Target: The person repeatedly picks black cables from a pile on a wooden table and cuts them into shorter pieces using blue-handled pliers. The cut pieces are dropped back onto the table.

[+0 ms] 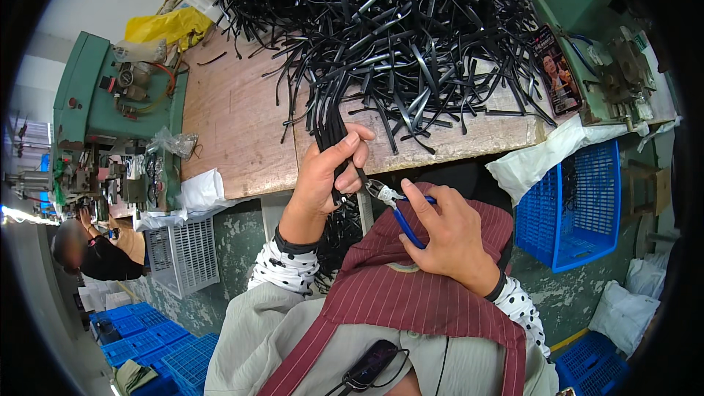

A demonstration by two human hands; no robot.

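Note:
Over the near edge of the table, my left hand (329, 167) is closed around a bundle of black eyeglass temples (334, 121), whose curved tips fan out toward the heap. In my right hand (452, 237) is a pair of blue-handled pliers (405, 226), with whitish wrapping around the pivot. The jaws meet the end of one black temple beside my left fingers; whether they grip it I cannot tell. A large heap of loose black temples (411, 51) covers the far and right side of the wooden table (238, 114).
Green machines stand on the left (117, 103) and on the right (616, 73). A phone with a lit screen (555, 71) leans near the right machine. Below are a blue crate (568, 209) and a white crate (183, 257). Another person (110, 253) is at the far left.

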